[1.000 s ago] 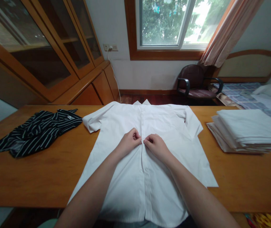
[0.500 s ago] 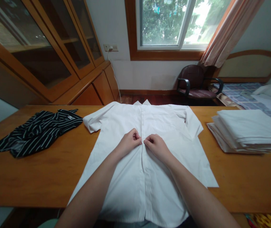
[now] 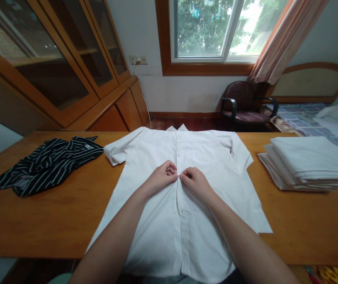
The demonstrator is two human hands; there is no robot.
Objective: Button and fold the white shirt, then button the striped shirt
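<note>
Shirt (image 3: 161, 213): lies under both hands; likely light, soft, easily creased.
Left hand (image 3: 163, 174): pinches its front edge (image 3: 177, 197).
Right hand (image 3: 195, 180): pinches just beside.
Best hold: probably that front edge, with fingertips.

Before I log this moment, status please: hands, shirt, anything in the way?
Left hand, right hand: pinching shirt at center front. Shirt face up on table, collar at far edge. Nothing visible in the way; striped garment beside a sleeve.
</note>
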